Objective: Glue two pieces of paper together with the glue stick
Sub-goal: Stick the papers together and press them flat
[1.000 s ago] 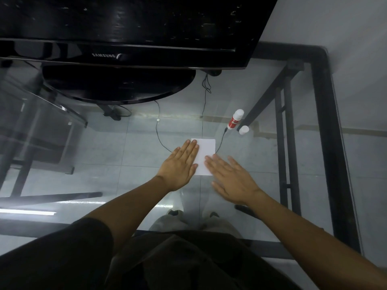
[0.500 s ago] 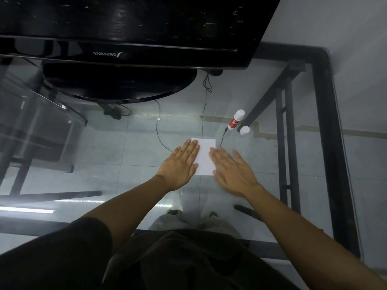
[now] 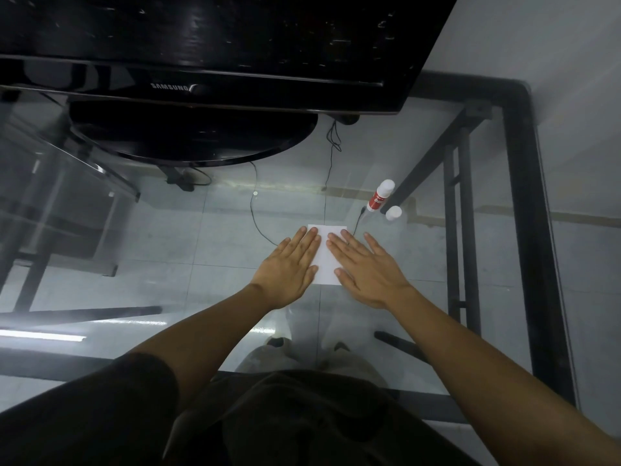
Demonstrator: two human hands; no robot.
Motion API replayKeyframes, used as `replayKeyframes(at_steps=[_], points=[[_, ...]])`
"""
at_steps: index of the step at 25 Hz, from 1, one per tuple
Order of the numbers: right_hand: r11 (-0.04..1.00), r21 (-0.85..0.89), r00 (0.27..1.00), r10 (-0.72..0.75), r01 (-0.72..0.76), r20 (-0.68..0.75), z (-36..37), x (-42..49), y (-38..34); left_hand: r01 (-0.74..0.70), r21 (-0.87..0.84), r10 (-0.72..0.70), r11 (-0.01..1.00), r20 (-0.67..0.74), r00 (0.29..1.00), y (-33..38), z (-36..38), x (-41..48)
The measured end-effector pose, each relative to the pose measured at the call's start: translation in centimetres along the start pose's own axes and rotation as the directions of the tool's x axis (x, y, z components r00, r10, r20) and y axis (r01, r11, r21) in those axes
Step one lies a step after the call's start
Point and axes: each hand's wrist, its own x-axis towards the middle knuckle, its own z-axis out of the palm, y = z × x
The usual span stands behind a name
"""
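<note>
On the glass tabletop [image 3: 201, 230], reading left to right, I see the monitor [image 3: 201, 45] at the far edge on its round black stand. Nearer me, my left hand [image 3: 289, 264] lies flat, fingers spread, on the left part of the white paper [image 3: 325, 260]. My right hand [image 3: 366, 269] lies flat and spread on its right part, so only a central strip shows. Farther right, apart from the paper, stands the uncapped glue stick [image 3: 379, 195], with its white cap [image 3: 393, 213] just beside it.
</note>
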Motion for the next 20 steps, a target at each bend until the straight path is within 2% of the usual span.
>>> replayKeyframes(at_steps=[4, 8, 11, 12, 14, 16, 17, 18, 20], points=[[0.983, 0.051, 0.984, 0.175, -0.174, -0.019, -0.4, 0.6, 0.8, -0.002, 0.009, 0.002, 1.0, 0.01, 1.0, 0.0, -0.3, 0.0], [0.981, 0.133, 0.99, 0.133, -0.138, 0.046, -0.1, -0.1, 0.3, -0.005, -0.037, 0.007, 0.999, 0.037, 0.999, -0.1, -0.4, 0.1], [0.964, 0.206, 0.982, 0.15, -0.17, 0.112, -0.1, -0.3, 0.2, -0.039, -0.239, 0.044, 0.97, 0.012, 0.999, -0.9, -1.4, 0.0], [0.958, 0.226, 0.981, 0.151, -0.175, 0.119, -0.2, -0.3, 0.2, -0.066, -0.252, 0.066, 0.965, -0.006, 0.998, -1.4, -1.7, -0.3], [0.957, 0.238, 0.982, 0.136, -0.165, 0.131, -0.4, -0.2, 0.4, -0.208, -0.102, 0.211, 0.973, 0.017, 0.977, -2.0, -1.7, -1.3], [0.962, 0.227, 0.983, 0.12, -0.149, 0.138, -0.3, -0.1, 0.5, -0.394, 0.05, 0.383, 0.918, 0.145, 0.912, -2.3, -1.2, -2.1], [0.964, 0.222, 0.983, 0.118, -0.147, 0.14, -0.3, -0.1, 0.5, -0.436, 0.088, 0.414, 0.896, 0.195, 0.889, -2.7, -1.3, -1.8], [0.964, 0.222, 0.983, 0.12, -0.15, 0.142, -0.3, 0.0, 0.5, -0.43, 0.115, 0.402, 0.895, 0.207, 0.892, -3.2, -1.5, -1.1], [0.962, 0.225, 0.981, 0.126, -0.157, 0.147, -0.3, 0.1, 0.4, -0.305, 0.156, 0.278, 0.94, 0.171, 0.945, -4.7, -2.6, 1.1]])
